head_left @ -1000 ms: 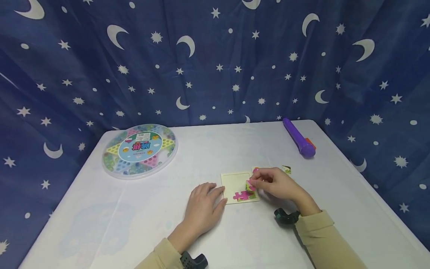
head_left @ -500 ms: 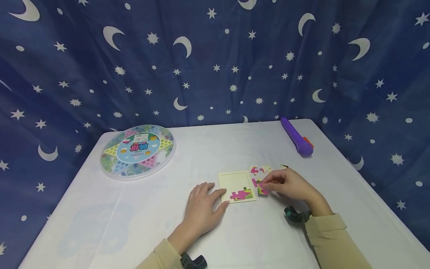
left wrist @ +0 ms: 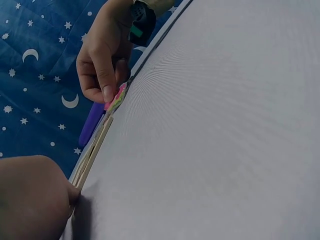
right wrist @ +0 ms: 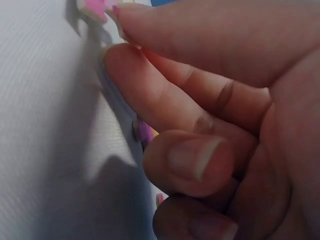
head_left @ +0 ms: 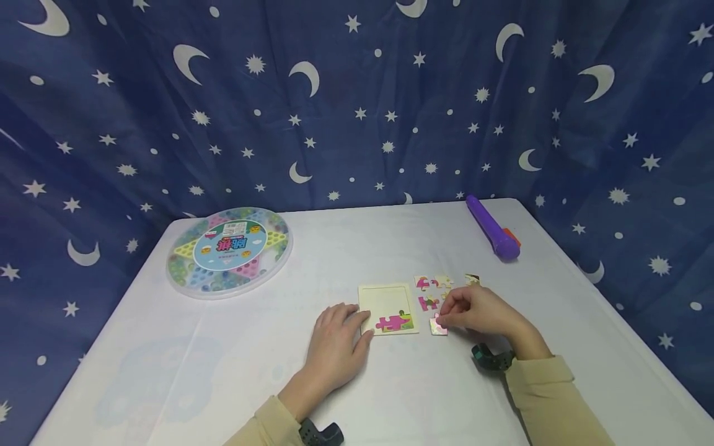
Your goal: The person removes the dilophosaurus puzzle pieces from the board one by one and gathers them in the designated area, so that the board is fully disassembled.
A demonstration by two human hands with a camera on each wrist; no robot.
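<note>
A pale square puzzle tray [head_left: 382, 301] lies on the white table, with joined pink and green puzzle pieces [head_left: 393, 323] in its lower right part. My left hand [head_left: 336, 347] rests beside it, thumb and index finger touching its left edge. Right of the tray, my right hand [head_left: 482, 314] pinches a pink puzzle piece [head_left: 438, 326] between thumb and fingers, low over the table. The right wrist view shows only a corner of this piece [right wrist: 94, 9] at the thumb tip. Loose puzzle pieces [head_left: 428, 303] lie just beyond that hand, some partly hidden by it.
A round Chinese checkers box [head_left: 230, 251] with a clear lid lies at the back left. A purple microphone-like stick [head_left: 493, 229] is at the back right, an orange thing [head_left: 512, 236] beside it. Another puzzle piece [head_left: 471, 279] lies behind the right hand. A starry blue curtain hangs behind.
My right hand has carried the pinched piece from over the tray to the table on its right, lowering and turning it. The tray has shifted slightly left; my left hand stays at its edge.
</note>
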